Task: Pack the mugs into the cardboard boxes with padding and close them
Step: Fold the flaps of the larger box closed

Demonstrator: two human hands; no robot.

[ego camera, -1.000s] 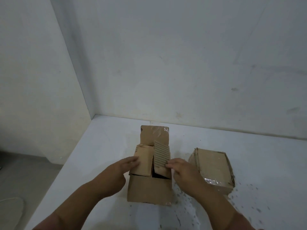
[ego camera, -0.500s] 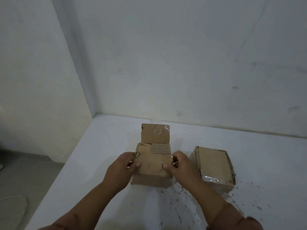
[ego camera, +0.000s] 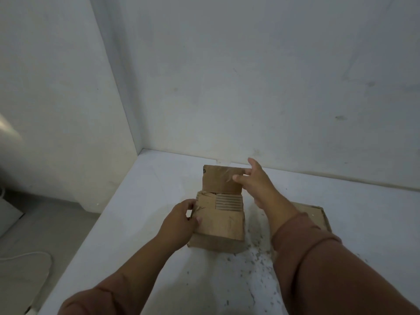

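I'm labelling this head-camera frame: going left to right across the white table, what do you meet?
Left hand resting on the box's side → brown cardboard box being closed → right hand pinching the box's upright far flap → second brown cardboard box, partly hidden behind the right sleeve.

Two arms in view, both in long sleeves of a dull reddish-brown, soft knit-looking fabric, no print or logo; right sleeve (ego camera: 318,264) bunched w/ thick folds, cuff ending just short of the wrist; left sleeve (ego camera: 95,301) pushed well up, so most of the forearm is bare; left hand (ego camera: 179,221) & right hand (ego camera: 254,183) bare, no gloves, rings or watch visible; fingers short, nails plain.
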